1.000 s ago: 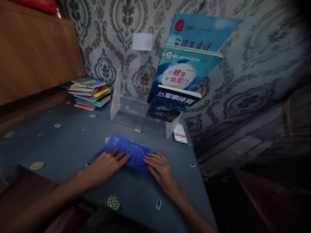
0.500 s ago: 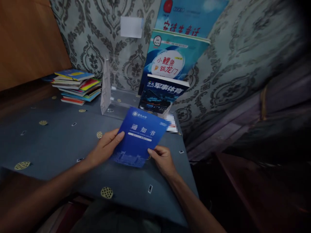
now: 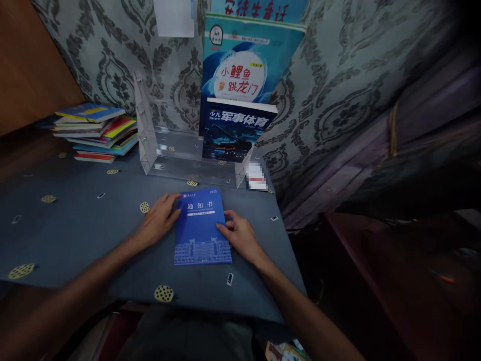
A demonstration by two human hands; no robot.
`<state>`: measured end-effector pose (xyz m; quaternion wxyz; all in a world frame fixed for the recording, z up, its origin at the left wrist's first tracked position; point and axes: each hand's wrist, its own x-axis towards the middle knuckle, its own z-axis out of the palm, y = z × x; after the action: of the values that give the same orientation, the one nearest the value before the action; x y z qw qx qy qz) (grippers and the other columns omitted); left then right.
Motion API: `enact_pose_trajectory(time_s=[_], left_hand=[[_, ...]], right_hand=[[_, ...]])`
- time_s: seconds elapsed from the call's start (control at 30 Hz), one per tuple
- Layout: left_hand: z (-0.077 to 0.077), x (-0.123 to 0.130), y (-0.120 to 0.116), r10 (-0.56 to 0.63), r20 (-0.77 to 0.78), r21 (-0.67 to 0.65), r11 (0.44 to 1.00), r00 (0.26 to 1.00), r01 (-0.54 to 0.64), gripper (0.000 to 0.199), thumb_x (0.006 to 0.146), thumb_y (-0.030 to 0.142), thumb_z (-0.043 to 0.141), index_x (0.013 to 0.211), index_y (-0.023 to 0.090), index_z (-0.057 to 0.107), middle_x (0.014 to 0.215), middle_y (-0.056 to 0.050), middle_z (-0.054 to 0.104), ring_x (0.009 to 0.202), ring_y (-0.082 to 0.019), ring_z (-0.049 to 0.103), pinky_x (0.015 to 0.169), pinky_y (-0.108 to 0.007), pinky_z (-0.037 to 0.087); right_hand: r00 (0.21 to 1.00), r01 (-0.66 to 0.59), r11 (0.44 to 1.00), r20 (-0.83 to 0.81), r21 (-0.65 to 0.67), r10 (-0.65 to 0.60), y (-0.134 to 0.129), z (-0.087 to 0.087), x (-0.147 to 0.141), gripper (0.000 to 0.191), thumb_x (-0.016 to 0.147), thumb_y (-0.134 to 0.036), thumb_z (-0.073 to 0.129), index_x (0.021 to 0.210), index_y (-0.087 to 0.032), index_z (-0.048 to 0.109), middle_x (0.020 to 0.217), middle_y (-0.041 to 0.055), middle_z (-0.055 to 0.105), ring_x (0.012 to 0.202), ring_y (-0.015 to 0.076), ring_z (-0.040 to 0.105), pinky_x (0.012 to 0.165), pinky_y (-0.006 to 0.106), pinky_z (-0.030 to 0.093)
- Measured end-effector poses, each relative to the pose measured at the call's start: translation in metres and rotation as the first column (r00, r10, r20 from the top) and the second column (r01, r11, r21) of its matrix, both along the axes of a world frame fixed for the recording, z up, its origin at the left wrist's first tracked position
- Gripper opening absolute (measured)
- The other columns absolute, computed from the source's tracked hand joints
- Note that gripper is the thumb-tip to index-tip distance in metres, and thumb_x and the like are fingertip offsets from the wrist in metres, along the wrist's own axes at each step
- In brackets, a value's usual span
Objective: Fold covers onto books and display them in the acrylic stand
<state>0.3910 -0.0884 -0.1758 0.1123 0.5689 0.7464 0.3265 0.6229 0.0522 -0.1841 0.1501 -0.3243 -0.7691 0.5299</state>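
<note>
A blue booklet (image 3: pixel 203 230) with white Chinese lettering and a printed building lies flat or nearly flat on the dark tablecloth, its cover up. My left hand (image 3: pixel 160 220) holds its upper left edge between thumb and fingers. At the right edge, my right hand (image 3: pixel 240 235) grips it, thumb on the cover and the other fingers curled beside or under the edge. Behind the booklet stands a clear acrylic rack (image 3: pixel 180 163). A dark blue book (image 3: pixel 233 133) leans in its front tier, with a teal picture book (image 3: pixel 255 50) upright behind.
A stack of several books (image 3: pixel 95 133) sits at the back left. Right of the rack lies a small white item (image 3: pixel 257 178), blurred out. A white paper (image 3: pixel 175 17) hangs on the patterned wall. Past the table's right edge are a purple curtain (image 3: pixel 361 140) and a dark red surface (image 3: pixel 361 250).
The booklet has come down from a tilted, raised position onto the tablecloth and straightened. Both hands moved down with it, and the view has shifted downward.
</note>
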Motion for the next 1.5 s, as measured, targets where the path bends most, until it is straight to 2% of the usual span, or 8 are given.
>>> enact_pose_trajectory(time_s=[0.1, 0.23, 0.33, 0.47, 0.73, 1.03, 1.4, 1.5], left_hand=[[-0.005, 0.003, 0.005, -0.082, -0.258, -0.117, 0.992, 0.963, 0.053, 0.047, 0.101, 0.04, 0.042, 0.142, 0.016, 0.051, 0.149, -0.016, 0.054, 0.139, -0.031, 0.05, 0.115, -0.055, 0.042], [-0.017, 0.004, 0.008, -0.148, -0.398, -0.208, 0.976, 0.905, 0.068, 0.051, 0.105, 0.041, 0.038, 0.147, 0.014, 0.048, 0.158, -0.018, 0.047, 0.149, -0.031, 0.04, 0.121, -0.056, 0.034], [-0.024, 0.004, 0.008, -0.134, -0.456, -0.184, 0.982, 0.88, 0.054, 0.051, 0.106, 0.04, 0.036, 0.147, 0.012, 0.048, 0.157, -0.019, 0.048, 0.149, -0.031, 0.041, 0.12, -0.056, 0.035], [-0.028, 0.004, 0.007, -0.121, -0.49, -0.145, 0.988, 0.863, 0.057, 0.049, 0.106, 0.038, 0.035, 0.145, 0.012, 0.05, 0.155, -0.019, 0.05, 0.147, -0.03, 0.044, 0.12, -0.056, 0.036], [-0.017, 0.009, 0.002, -0.172, -0.449, -0.186, 0.978, 0.877, 0.096, 0.049, 0.105, 0.035, 0.037, 0.145, 0.012, 0.053, 0.154, -0.019, 0.051, 0.148, -0.031, 0.043, 0.121, -0.059, 0.034], [-0.012, 0.07, -0.057, -0.489, -0.393, -0.17, 0.871, 0.779, 0.461, 0.045, 0.104, 0.023, 0.04, 0.146, 0.019, 0.053, 0.15, -0.012, 0.058, 0.143, -0.023, 0.051, 0.121, -0.049, 0.041], [-0.007, 0.063, -0.049, -0.479, -0.263, -0.071, 0.875, 0.837, 0.478, 0.037, 0.103, 0.022, 0.042, 0.13, 0.022, 0.067, 0.135, -0.009, 0.07, 0.128, -0.021, 0.064, 0.114, -0.045, 0.048], [-0.008, 0.048, -0.042, -0.371, -0.209, -0.041, 0.928, 0.905, 0.371, 0.037, 0.105, 0.03, 0.041, 0.13, 0.022, 0.066, 0.136, -0.009, 0.069, 0.127, -0.023, 0.064, 0.111, -0.046, 0.05]], right_hand=[[0.984, -0.001, 0.975, 0.177, 0.22, -0.039, 0.002, 0.006, 0.001, 0.035, 0.09, -0.031, 0.064, 0.122, -0.018, 0.059, 0.065, -0.0023, 0.068, 0.058, 0.0193, 0.066, 0.056, 0.028, 0.05], [0.912, -0.058, 0.812, 0.362, 0.58, -0.194, 0.002, 0.016, 0.001, 0.044, 0.093, -0.03, 0.066, 0.134, -0.018, 0.059, 0.085, 0.0082, 0.076, 0.077, 0.0269, 0.073, 0.068, 0.035, 0.055], [0.95, -0.228, 0.697, 0.313, 0.68, 0.005, -0.002, 0.019, -0.01, 0.038, 0.097, -0.028, 0.062, 0.134, -0.019, 0.062, 0.119, 0.014, 0.074, 0.11, 0.0288, 0.07, 0.091, 0.039, 0.057], [0.898, -0.436, 0.577, 0.297, 0.691, 0.324, 0.004, 0.009, -0.033, 0.041, 0.101, -0.03, 0.059, 0.14, -0.019, 0.059, 0.147, 0.0131, 0.06, 0.141, 0.0253, 0.052, 0.12, 0.047, 0.039], [0.926, -0.365, 0.667, 0.327, 0.65, 0.188, 0.028, -0.008, -0.046, 0.048, 0.106, -0.031, 0.046, 0.15, -0.014, 0.05, 0.159, 0.0153, 0.046, 0.153, 0.0245, 0.035, 0.127, 0.052, 0.025], [0.929, -0.353, 0.658, 0.333, 0.665, 0.161, 0.024, -0.01, -0.047, 0.048, 0.106, -0.029, 0.041, 0.151, -0.014, 0.049, 0.16, 0.0142, 0.044, 0.154, 0.0241, 0.034, 0.127, 0.053, 0.024], [0.924, -0.367, 0.57, 0.36, 0.736, 0.129, -0.041, -0.009, 0.01, 0.048, 0.106, -0.033, 0.043, 0.151, -0.017, 0.05, 0.16, 0.0175, 0.044, 0.153, 0.0305, 0.034, 0.123, 0.061, 0.03], [0.921, -0.37, 0.564, 0.37, 0.738, 0.119, -0.051, -0.008, 0.019, 0.049, 0.106, -0.036, 0.045, 0.151, -0.02, 0.049, 0.161, 0.0163, 0.043, 0.154, 0.0333, 0.033, 0.121, 0.063, 0.032]])
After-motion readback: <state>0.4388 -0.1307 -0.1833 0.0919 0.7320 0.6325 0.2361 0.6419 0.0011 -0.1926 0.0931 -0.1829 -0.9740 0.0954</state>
